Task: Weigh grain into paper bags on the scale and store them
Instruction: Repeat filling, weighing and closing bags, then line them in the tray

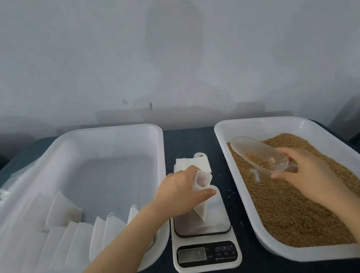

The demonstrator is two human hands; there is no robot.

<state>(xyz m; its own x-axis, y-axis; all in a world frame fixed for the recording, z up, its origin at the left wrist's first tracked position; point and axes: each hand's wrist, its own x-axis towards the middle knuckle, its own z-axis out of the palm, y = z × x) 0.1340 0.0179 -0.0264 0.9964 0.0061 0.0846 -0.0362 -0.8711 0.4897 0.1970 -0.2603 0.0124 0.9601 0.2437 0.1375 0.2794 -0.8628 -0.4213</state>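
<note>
Partly hiding the scale (205, 240), left hand (180, 192) pinches a paper bag (202, 181); right hand (307, 174) grasps the scoop (258, 154).

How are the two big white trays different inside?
The left white plastic tray holds white paper bags, most lined up along its near side; the right white plastic tray holds brown grain. Much of the left tray's floor is bare; grain covers nearly all the right tray's. Only the right tray has a clear plastic scoop, held by the right hand. Both are white, rectangular, round-cornered.
</note>
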